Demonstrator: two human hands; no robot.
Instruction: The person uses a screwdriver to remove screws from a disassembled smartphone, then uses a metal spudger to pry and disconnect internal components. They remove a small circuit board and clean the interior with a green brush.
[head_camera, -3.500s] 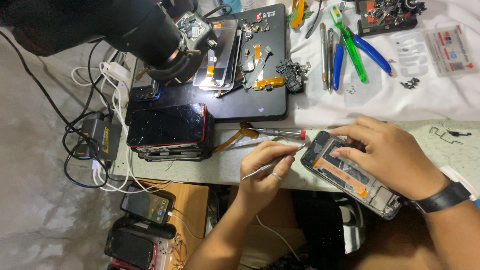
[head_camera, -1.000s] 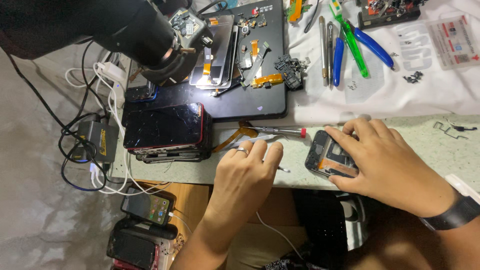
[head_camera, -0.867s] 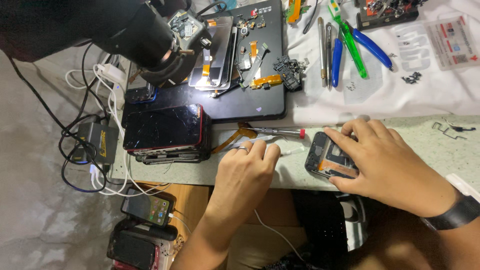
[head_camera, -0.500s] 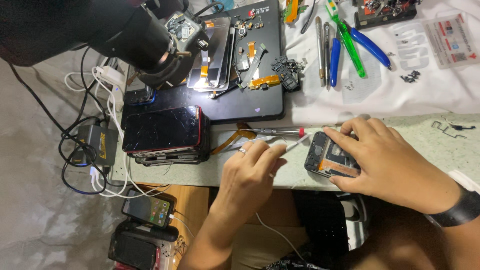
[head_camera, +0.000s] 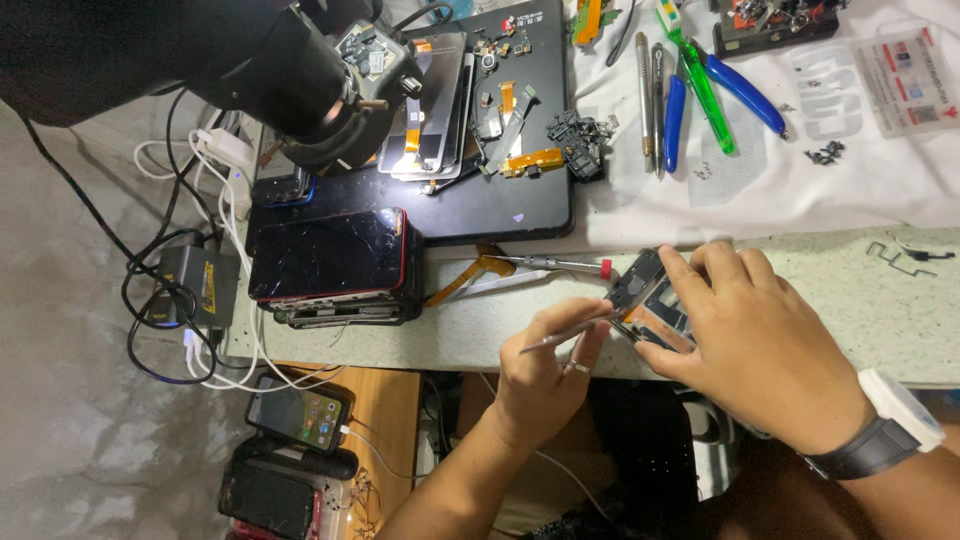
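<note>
At the counter's (head_camera: 500, 335) front edge, the right hand (head_camera: 765, 345) grips the opened phone (head_camera: 650, 305). The left hand (head_camera: 550, 365), just left of it, pinches tweezers (head_camera: 565, 335) pointing toward the phone.

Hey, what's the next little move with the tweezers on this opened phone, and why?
Probably ease the tweezers tip a touch further into the opened phone. The left hand holds them pointed at its near edge, and the right hand already pins the phone on the bench, so it looks steady enough.
</note>
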